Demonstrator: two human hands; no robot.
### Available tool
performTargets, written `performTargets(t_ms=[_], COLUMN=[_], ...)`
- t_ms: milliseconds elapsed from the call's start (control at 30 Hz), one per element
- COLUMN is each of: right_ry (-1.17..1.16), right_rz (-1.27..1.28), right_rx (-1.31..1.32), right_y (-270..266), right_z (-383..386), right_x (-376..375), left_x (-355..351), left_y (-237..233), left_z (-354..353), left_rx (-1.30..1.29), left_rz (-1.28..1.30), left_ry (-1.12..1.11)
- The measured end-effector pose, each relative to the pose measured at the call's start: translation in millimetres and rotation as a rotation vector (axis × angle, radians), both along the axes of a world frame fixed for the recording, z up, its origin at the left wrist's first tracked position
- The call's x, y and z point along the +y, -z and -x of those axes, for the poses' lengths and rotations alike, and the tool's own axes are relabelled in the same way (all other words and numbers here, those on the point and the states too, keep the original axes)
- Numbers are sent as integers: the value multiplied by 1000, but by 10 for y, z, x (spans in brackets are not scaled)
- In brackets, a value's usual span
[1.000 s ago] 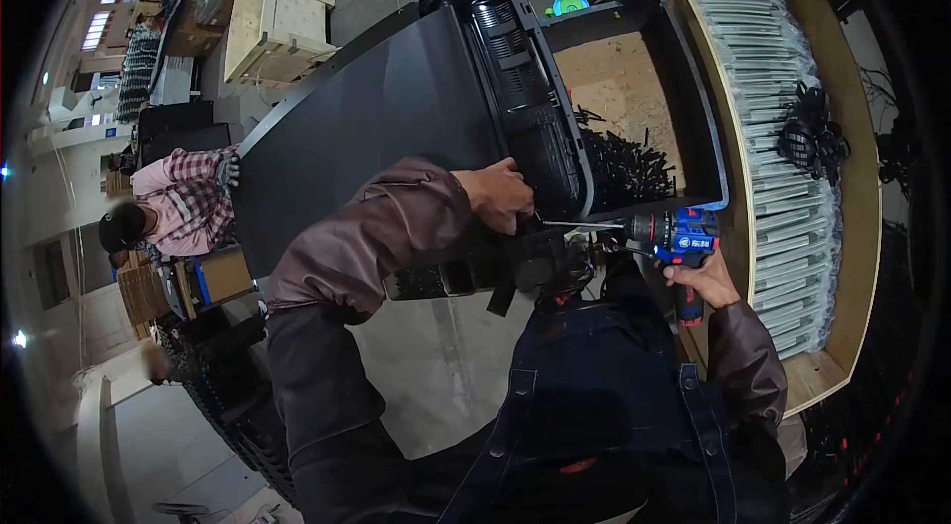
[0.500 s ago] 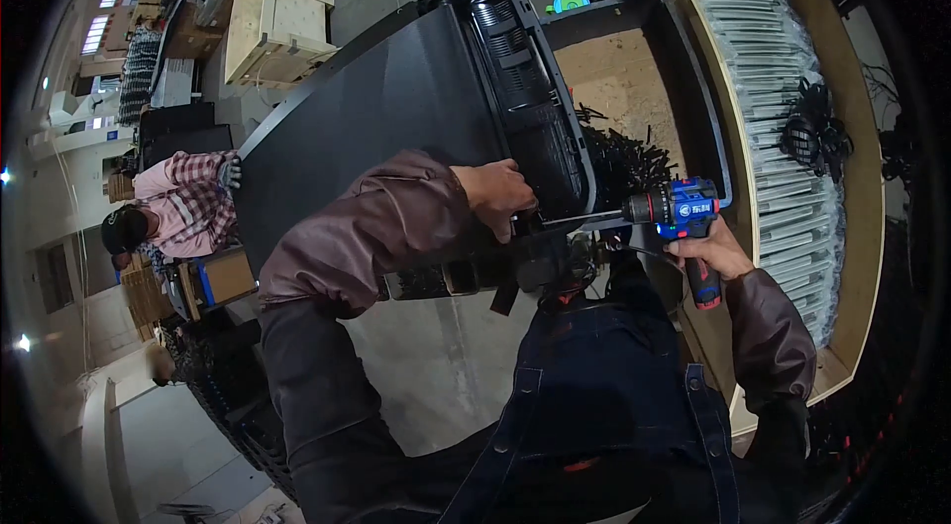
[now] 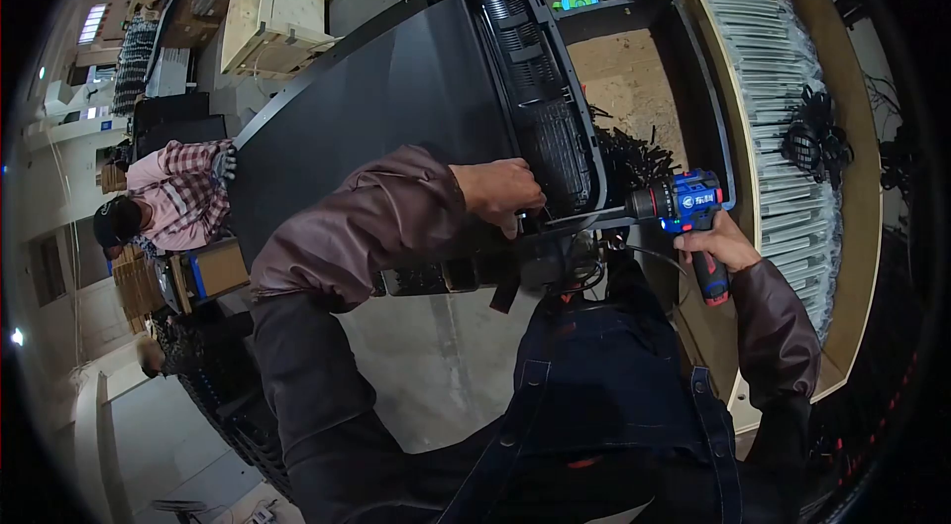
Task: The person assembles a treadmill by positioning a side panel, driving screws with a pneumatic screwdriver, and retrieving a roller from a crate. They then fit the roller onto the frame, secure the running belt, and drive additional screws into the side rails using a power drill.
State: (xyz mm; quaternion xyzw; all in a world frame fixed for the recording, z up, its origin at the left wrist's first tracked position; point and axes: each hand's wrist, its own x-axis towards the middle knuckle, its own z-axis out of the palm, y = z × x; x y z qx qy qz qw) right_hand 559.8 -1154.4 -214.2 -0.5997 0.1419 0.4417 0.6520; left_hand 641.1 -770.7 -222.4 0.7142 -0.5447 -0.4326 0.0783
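My right hand [image 3: 722, 245] grips the handle of a blue and black cordless drill [image 3: 690, 201]. A long thin bit [image 3: 589, 218] points left from its chuck, toward the near corner of a black treadmill [image 3: 376, 103]. At that corner, close to the bit's tip, my left hand [image 3: 502, 195] has its fingers curled down and closed; what they hold is hidden. Beside the hand lies the treadmill's open motor end [image 3: 543, 88], with ribbed black parts inside a frame.
Right of the treadmill, a black-edged bin [image 3: 624, 78] holds a pile of black screws or small rods [image 3: 634, 157]. Further right, a wooden crate [image 3: 862, 257] contains wrapped silvery bars [image 3: 773, 78] and a black cable bundle [image 3: 817, 135]. Another person [image 3: 178, 192] stands at the treadmill's far left.
The view has shifted slightly. Both hands and the drill keep nearly the same places at the treadmill corner, and the right hand still grips the drill.
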Motion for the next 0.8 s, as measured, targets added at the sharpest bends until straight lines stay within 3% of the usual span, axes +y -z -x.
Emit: performTargets(t_ms=[33,100,167,300,333,400,533,633,733,800], right_ry=[-6,-17,1,91,76,-27,-82,50,-13,124], right_rz=[2,2,6,29,29,48,46,67,51,137], right_rx=[-4,-12,-19,-64,-69,-31,-35,-39,-255,-279], right_y=[23,81,101,75,106,226,376,339,399,419], right_z=[-11,18,27,46,42,32,111,127,47,73], right_x=[-4,-9,-6,38,26,-33,-88,-29,-114,-282], left_x=[-10,-58,27,384,464,623,549,374,389,399], left_y=[-60,-294,-471,-789,-807,-724,-465,-221,-35,18], left_z=[-25,-61,-122,114,278,620,1244,1453,1514,1512], left_rx=[-4,242,240,-99,-107,-369,-467,-684,-677,-697], left_rz=[2,-79,224,497,500,449,395,352,422,447], left_ry=[-6,-373,-728,-1307,-1320,-1384,-1420,-1423,-1516,-1535])
